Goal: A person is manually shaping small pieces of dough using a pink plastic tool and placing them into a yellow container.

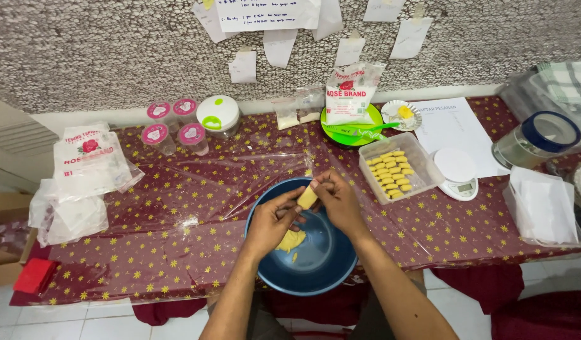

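Observation:
Over a blue bowl point(328, 264) my left hand point(270, 221) and my right hand point(338, 201) together pinch a small yellow dough piece point(307, 198) between their fingertips. A lump of yellow dough point(290, 240) lies on the bowl's bottom, under my left hand. To the right of the bowl stands a clear plastic container point(423, 165) with several rows of shaped yellow dough pieces point(391, 174).
A white kitchen scale point(457, 171) sits right of the container. Behind are a flour bag point(348, 94) on a green plate point(372, 121), several pink-lidded cups point(175, 126), a round jar point(218, 114) and a paper sheet point(457, 129). More bags point(89, 160) lie at the left.

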